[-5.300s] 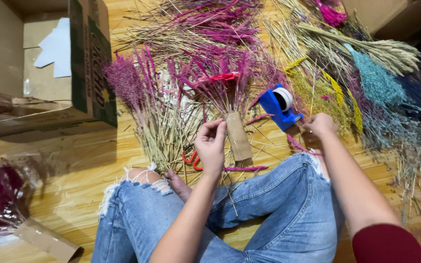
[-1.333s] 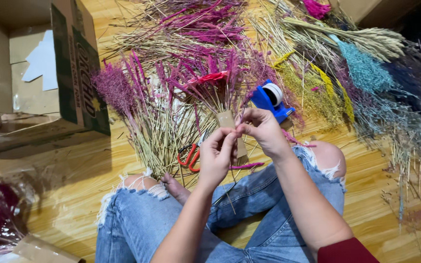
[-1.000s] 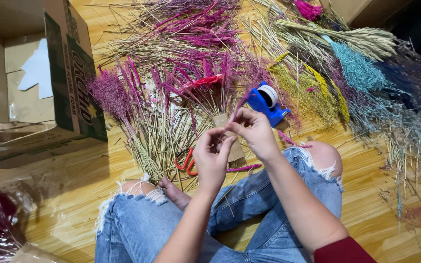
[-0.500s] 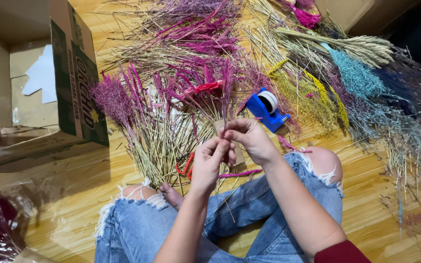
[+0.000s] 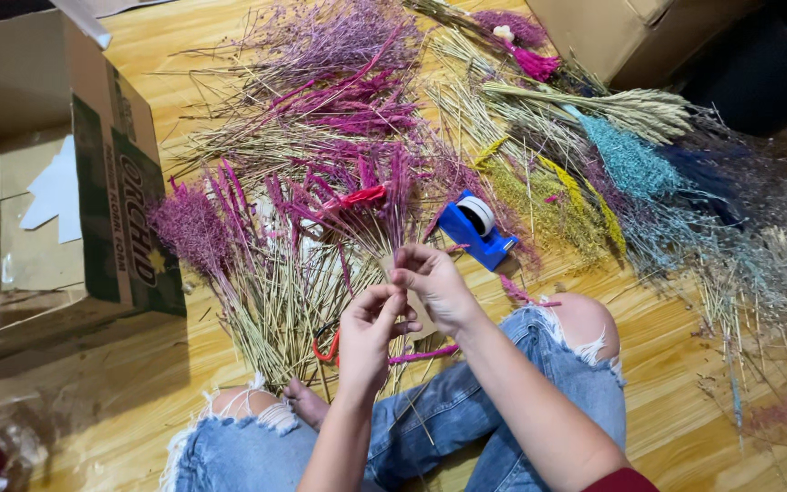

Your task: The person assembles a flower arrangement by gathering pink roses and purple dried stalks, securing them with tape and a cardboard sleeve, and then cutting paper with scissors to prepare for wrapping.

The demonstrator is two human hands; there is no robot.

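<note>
Above the lap, over the wooden floor (image 5: 685, 401): both hands meeting on a small bunch of dried magenta stems (image 5: 371, 205), plumes fanning up and away, stalks gathered low. Left hand (image 5: 368, 330) curling nearly closed, fingertips pinching the lower stalks. Right hand (image 5: 434, 287) closing round the same spot, thumb and forefinger pressing at the tan wrapped band (image 5: 419, 314) just beneath. Probably handling as very light, dry and brittle; plumes likely shedding and snapping under any squeeze, so gripping best kept to the bound stalks, never the heads. Lying just beyond the right hand, a blue tape dispenser (image 5: 477, 230). Peeking out under the left wrist, red-handled scissors (image 5: 325, 346), mostly hidden by straw. Spreading left of the hands, a loose fan of purple-tipped stalks (image 5: 248, 292); crowding the far side, heaps of pink, yellow and teal dried grasses (image 5: 630, 159), touching and overlapping. Standing open at far left, a cardboard box (image 5: 120, 210). Sitting close below the bunch, knees in torn blue jeans (image 5: 466, 410), leaving little room for turning the long stalks.
</note>
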